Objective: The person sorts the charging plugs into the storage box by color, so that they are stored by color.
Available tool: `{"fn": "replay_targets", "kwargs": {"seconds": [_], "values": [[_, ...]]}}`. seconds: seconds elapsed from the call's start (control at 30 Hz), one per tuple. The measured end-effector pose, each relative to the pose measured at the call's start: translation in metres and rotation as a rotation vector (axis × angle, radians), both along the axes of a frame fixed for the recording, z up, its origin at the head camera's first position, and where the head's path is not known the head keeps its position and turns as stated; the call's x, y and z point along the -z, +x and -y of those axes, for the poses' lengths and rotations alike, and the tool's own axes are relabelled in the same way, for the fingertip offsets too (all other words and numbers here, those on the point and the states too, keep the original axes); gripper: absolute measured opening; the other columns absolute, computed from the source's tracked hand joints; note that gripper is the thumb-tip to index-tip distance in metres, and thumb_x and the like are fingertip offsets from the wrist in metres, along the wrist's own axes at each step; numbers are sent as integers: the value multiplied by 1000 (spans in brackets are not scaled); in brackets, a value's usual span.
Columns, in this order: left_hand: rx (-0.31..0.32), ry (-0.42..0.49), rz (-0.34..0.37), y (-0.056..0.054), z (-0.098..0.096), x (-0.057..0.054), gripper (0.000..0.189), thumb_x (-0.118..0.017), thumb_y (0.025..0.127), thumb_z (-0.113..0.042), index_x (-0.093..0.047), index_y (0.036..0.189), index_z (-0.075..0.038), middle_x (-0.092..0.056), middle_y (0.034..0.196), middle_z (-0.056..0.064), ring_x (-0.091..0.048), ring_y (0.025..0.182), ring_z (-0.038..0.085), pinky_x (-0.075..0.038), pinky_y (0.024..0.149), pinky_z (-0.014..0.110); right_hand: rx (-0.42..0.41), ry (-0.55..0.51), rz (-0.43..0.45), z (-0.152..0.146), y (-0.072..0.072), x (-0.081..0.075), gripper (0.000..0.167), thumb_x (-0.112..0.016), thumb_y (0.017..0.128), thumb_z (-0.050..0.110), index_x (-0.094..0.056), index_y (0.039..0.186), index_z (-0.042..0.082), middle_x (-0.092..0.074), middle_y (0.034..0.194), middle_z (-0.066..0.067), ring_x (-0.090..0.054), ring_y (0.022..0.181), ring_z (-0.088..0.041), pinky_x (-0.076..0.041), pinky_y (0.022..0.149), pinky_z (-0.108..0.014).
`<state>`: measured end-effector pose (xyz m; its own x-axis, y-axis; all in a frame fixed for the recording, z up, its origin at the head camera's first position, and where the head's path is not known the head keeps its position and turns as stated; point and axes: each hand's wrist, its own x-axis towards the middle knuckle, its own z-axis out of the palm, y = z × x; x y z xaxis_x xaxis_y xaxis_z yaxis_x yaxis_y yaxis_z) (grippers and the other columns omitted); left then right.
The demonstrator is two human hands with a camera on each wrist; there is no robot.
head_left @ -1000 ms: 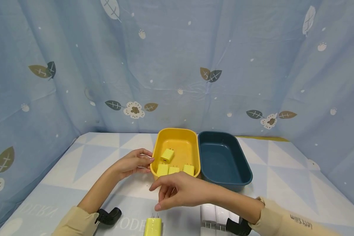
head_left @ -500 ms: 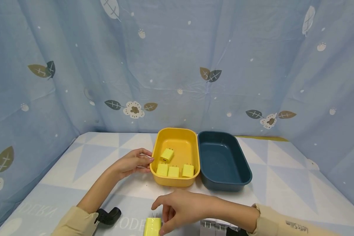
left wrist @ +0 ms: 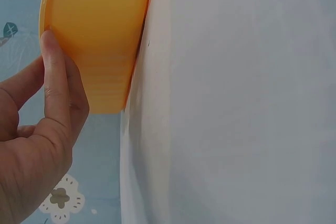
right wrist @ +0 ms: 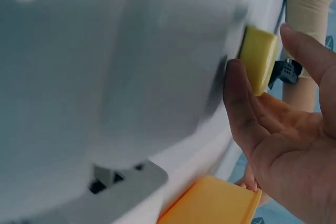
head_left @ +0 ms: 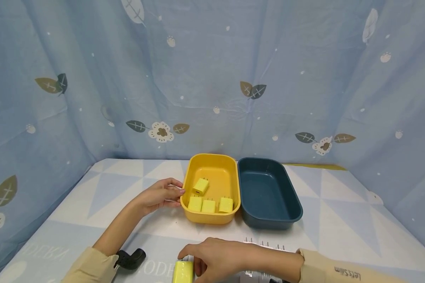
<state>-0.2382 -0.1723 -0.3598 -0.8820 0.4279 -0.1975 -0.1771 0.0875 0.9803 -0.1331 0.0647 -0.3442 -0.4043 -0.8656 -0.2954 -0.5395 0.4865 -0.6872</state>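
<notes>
My left hand (head_left: pixel 160 194) holds the left rim of a yellow bin (head_left: pixel 214 218), its thumb at the edge; in the left wrist view its fingers (left wrist: pixel 55 85) lie against the outer wall. Inside the bin sit several yellow plug chargers (head_left: pixel 200 186) with two prongs each. Near the front edge of the head view, my right hand (head_left: pixel 223 257) is at another yellow charger (head_left: pixel 183 272) on the table. In the right wrist view that charger (right wrist: pixel 259 59) lies between the spread thumb (right wrist: pixel 304 48) and fingers, with a gap on the thumb side.
A dark blue bin (head_left: pixel 269 192) with a bare floor stands right beside the yellow one. Several white chargers (head_left: pixel 249 277) are lined up at the front, partly behind the right forearm. A patterned blue curtain (head_left: pixel 212 78) closes off the back.
My right hand has come down and toward the front, from before the yellow bin to the charger on the table. The left hand stays at the rim.
</notes>
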Motion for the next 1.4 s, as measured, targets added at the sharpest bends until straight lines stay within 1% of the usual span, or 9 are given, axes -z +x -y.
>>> {"fn": "replay_targets", "kwargs": {"seconds": [0.03,0.23,0.5,0.63,0.73,0.97,1.07,1.3,1.4], "values": [[2,0,0,0,0,0,35,-62,99,-9,-43,123,7,-64,94,12,-64,81,18,-60,77,31,6,-6,-5,0,1,1,45,-72,92,12,-54,133,15,-60,84,17,-56,74,5,-51,70,-13],[-2,-3,0,0,-1,-1,37,-62,99,-9,-42,124,8,-64,94,13,-65,81,18,-60,77,31,17,-22,-101,1,5,6,44,-75,90,16,-57,131,18,-57,81,17,-53,72,5,-50,67,-13],[-8,-5,8,0,-1,-1,37,-61,99,-8,-41,125,8,-64,95,13,-65,81,18,-60,78,31,-4,-25,-159,2,7,7,47,-77,89,22,-57,131,19,-55,82,17,-51,73,5,-48,65,-12],[-9,-4,10,0,-1,-2,37,-61,99,-8,-41,125,8,-63,95,13,-64,80,18,-60,77,31,-1,-26,-160,2,7,7,45,-76,90,25,-58,131,19,-55,83,18,-52,74,5,-48,66,-12],[-8,-4,8,1,-1,-1,36,-61,99,-8,-42,124,8,-63,94,12,-64,80,18,-60,77,31,5,-38,-139,1,7,7,45,-75,91,24,-58,132,18,-56,85,18,-52,74,5,-49,67,-12],[-13,-15,1,0,-1,1,37,-63,98,-10,-42,124,7,-64,94,13,-65,80,18,-60,77,31,-16,-75,-182,-2,7,7,43,-75,91,24,-60,130,18,-57,87,17,-53,76,6,-49,67,-11],[-16,-16,2,0,-1,2,38,-63,98,-10,-42,124,8,-64,95,13,-65,80,19,-60,76,31,-6,-88,-183,-4,7,6,43,-76,90,25,-60,129,19,-57,87,18,-54,75,6,-49,67,-11],[-9,-10,1,0,-1,1,37,-63,98,-10,-43,124,8,-63,95,13,-65,80,18,-60,76,30,8,-128,-218,-12,4,-1,47,-78,88,24,-60,131,16,-58,87,17,-54,72,7,-50,66,-10],[-8,-7,4,0,-1,1,37,-63,98,-9,-43,124,8,-64,96,13,-65,80,18,-60,76,30,37,-124,-214,-17,3,-6,49,-79,87,25,-60,132,16,-58,87,17,-54,71,7,-51,67,-11]]}}
